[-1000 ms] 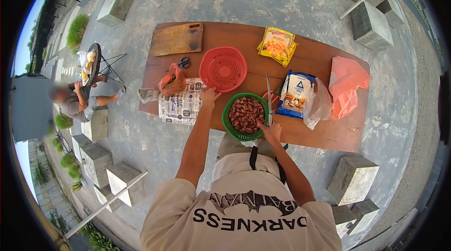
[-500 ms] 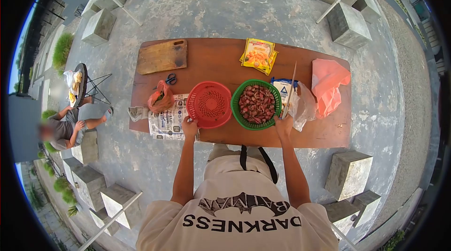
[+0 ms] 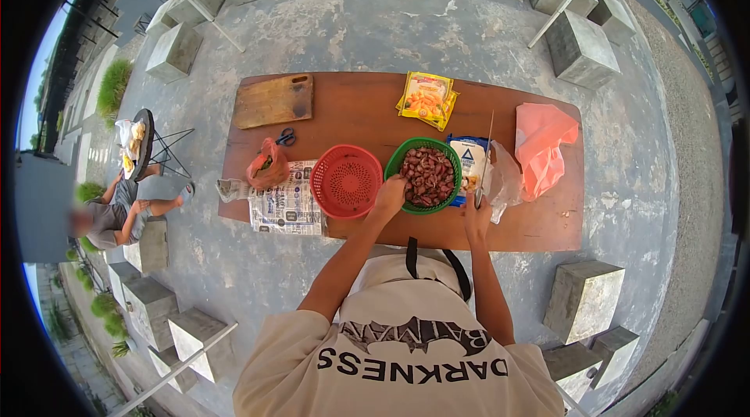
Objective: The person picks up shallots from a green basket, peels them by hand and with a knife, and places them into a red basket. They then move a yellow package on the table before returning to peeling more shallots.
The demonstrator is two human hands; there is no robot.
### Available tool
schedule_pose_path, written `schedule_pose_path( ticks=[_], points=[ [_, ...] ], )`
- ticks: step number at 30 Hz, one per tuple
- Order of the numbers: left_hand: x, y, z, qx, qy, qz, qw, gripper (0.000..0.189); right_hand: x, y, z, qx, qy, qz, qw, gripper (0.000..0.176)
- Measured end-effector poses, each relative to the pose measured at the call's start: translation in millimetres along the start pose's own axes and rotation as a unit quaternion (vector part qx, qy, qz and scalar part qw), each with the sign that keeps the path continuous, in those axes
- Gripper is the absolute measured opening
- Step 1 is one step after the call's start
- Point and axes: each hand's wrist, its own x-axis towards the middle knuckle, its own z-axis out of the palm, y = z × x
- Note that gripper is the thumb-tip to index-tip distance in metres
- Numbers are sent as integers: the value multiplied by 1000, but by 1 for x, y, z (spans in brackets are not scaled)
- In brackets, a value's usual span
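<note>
Left hand (image 3: pixel 388 198) reaches over the near-left rim of the green basket (image 3: pixel 424 142), fingers at the red bulbs (image 3: pixel 430 175) heaped inside; cannot tell whether they close on one. Right hand (image 3: pixel 476 220) has its fingers wrapped round the knife (image 3: pixel 487 155), blade pointing away from the body beside the blue packet (image 3: pixel 470 158). Red basket (image 3: pixel 346 180) sits just left of the green one on the desk (image 3: pixel 367 116).

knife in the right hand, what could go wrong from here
The knife in the right hand could nick the clear bag or blue packet close to its blade. The left hand is at the rim of the green basket, so swinging the knife across might cut that hand. Knocking the green basket could spill the reddish bulbs inside.
</note>
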Motion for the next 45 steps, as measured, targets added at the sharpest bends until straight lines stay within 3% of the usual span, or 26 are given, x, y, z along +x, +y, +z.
schedule_pose_path(
  ticks=[1,3,5,8,9,11,13,15,19,22,26,28,29,31,32,34,39,44,45],
  points=[
    [11,6,8,-2,5,2,1000,20,-8,1,-19,2,-24,-28,999,24],
    [20,11,19,50,-77,-73,993,25,-22,-1,-44,1,-50,-55,997,23],
    [18,22,19,62,-73,-74,993,33,-34,-2,-57,-21,-38,-111,993,25],
    [14,23,28,67,16,-56,996,35,-48,7,-79,-61,-62,-126,988,26],
    [16,21,30,67,16,-57,996,35,-53,4,-85,-61,-63,-126,988,26],
    [15,14,34,34,18,-53,998,33,-66,-3,-94,121,-138,-20,983,31],
    [19,15,28,20,32,-57,998,26,-64,-9,-96,127,-155,-67,977,36],
    [18,13,26,1,13,-81,997,19,-67,-19,-102,121,-166,8,979,38],
    [17,16,21,8,-15,-85,996,17,-55,-28,-103,96,-206,-6,974,40],
    [9,22,16,-23,71,-32,997,15,-49,-33,-96,204,-229,-1,952,43],
    [-2,24,8,-150,68,-65,984,10,-42,-40,-82,255,-234,-1,938,44],
    [-5,23,11,-411,37,-183,892,15,-43,-45,-79,283,-232,7,931,43],
    [-8,22,12,-412,38,-183,892,15,-44,-48,-79,299,-241,15,923,39],
    [-17,33,-1,-719,13,-196,667,26,-43,-51,-75,315,-252,21,915,35],
    [-20,39,-9,-719,16,-194,667,26,-42,-49,-69,294,-259,23,920,33],
    [-29,53,-28,-780,12,-176,600,33,-42,-52,-59,235,-271,31,933,32],
    [-66,89,-88,-764,57,-107,634,30,-55,-85,-23,261,-337,24,904,41],
    [-98,104,-149,-639,129,-68,756,25,-77,-142,0,249,-430,-51,866,48],
    [-102,102,-159,-636,135,-67,757,25,-80,-153,6,251,-435,-53,863,48]
  ],
)
